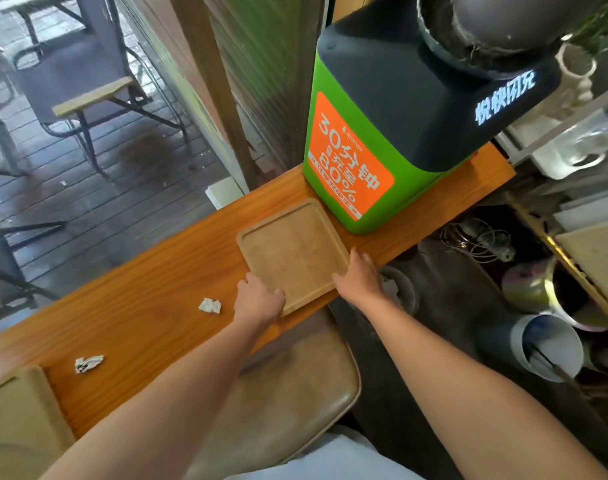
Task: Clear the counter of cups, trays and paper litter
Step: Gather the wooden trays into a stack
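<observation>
Both my arms reach to mid-frame, where the square wooden tray lies on the orange-brown counter. My left hand curls over its near corner; my right hand grips its right edge. Crumpled paper and another scrap lie lower left; a green charging station stands behind.

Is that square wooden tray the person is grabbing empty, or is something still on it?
Empty. The wooden tray shows only bare wood inside its rim, lying flat on the counter with a hand at each near corner.
</observation>
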`<state>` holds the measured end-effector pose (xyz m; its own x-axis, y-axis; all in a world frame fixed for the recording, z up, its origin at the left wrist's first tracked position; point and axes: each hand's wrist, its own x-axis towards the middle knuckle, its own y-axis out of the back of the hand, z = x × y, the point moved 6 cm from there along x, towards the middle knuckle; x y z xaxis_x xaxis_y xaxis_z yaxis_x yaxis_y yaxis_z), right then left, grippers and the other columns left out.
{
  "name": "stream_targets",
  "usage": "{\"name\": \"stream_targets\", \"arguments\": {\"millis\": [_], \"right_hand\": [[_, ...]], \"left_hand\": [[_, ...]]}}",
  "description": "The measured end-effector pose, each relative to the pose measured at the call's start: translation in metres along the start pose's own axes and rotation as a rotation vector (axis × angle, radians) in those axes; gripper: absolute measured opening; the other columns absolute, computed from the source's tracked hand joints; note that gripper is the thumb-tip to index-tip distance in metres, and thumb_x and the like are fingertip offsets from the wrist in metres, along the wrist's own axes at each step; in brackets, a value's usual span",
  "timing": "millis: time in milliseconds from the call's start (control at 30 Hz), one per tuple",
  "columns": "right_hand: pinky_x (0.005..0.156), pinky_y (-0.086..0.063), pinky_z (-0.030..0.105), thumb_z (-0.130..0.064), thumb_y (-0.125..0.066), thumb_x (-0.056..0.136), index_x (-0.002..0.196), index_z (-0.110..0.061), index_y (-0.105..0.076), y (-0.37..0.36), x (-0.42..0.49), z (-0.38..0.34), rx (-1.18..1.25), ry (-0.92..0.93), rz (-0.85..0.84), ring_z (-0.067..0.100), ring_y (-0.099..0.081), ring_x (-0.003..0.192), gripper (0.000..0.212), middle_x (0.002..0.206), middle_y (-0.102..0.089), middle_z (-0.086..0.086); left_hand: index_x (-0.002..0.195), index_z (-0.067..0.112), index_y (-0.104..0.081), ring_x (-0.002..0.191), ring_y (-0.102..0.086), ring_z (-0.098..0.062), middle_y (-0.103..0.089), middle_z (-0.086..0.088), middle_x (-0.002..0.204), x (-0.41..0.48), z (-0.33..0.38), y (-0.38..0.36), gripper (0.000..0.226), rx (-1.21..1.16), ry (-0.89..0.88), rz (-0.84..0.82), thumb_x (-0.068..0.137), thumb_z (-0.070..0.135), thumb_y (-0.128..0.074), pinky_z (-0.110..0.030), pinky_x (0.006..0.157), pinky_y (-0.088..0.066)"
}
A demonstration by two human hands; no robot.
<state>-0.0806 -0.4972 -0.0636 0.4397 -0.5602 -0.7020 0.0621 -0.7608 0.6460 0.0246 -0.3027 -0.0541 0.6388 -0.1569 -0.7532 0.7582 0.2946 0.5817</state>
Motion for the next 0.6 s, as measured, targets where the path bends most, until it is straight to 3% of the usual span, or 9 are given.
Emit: {"name": "stream_targets", "arguments": {"millis": [133,233,400,533,600], "right_hand": [[0.118,-0.023,0.049,-0.037,-0.057,0.095,0.158,-0.014,-0.010,0.000,0.001,0.001,0.066,-0.008,0.012,0.034,-0.015,0.150,0.082,0.165,-0.015,0.008],[0.120,-0.022,0.053,-0.039,-0.057,0.094,0.159,-0.015,-0.010,-0.004,0.000,-0.004,0.164,-0.047,-0.005,0.034,-0.016,0.150,0.084,0.164,-0.017,0.010],[0.113,-0.034,0.053,-0.040,-0.060,0.091,0.153,-0.010,-0.026,-0.004,0.000,-0.004,0.392,-0.180,-0.020,0.035,-0.034,0.141,0.077,0.156,-0.034,0.013],[0.107,-0.043,0.051,-0.039,-0.061,0.093,0.149,-0.011,-0.034,-0.024,-0.011,-0.002,0.649,-0.275,-0.122,0.032,-0.047,0.129,0.069,0.147,-0.045,0.011],[0.104,-0.046,0.052,-0.041,-0.059,0.095,0.147,-0.010,-0.035,-0.037,-0.019,-0.005,0.715,-0.310,-0.150,0.033,-0.050,0.125,0.066,0.142,-0.049,0.012]], "left_hand": [[0.141,0.002,-0.038,0.127,-0.046,-0.034,-0.044,-0.017,0.142,0.007,0.005,-0.001,0.065,-0.084,0.014,0.040,0.088,0.032,-0.062,-0.039,0.098,-0.044],[0.124,0.010,-0.051,0.112,-0.059,-0.032,-0.061,-0.011,0.126,0.011,-0.004,0.004,0.052,-0.390,0.137,0.113,0.082,0.033,-0.069,-0.039,0.089,-0.051],[0.138,0.007,-0.052,0.122,-0.055,-0.032,-0.059,-0.012,0.134,0.025,-0.033,0.011,0.064,-0.717,0.312,0.067,0.083,0.030,-0.075,-0.046,0.101,-0.048],[0.133,0.007,-0.054,0.110,-0.056,-0.027,-0.059,-0.011,0.130,0.028,-0.039,0.014,0.058,-0.715,0.280,-0.011,0.085,0.032,-0.075,-0.039,0.089,-0.048],[0.132,0.010,-0.048,0.106,-0.057,-0.028,-0.058,-0.011,0.127,0.023,-0.039,0.013,0.058,-0.658,0.259,-0.040,0.087,0.037,-0.073,-0.043,0.088,-0.053]]}}
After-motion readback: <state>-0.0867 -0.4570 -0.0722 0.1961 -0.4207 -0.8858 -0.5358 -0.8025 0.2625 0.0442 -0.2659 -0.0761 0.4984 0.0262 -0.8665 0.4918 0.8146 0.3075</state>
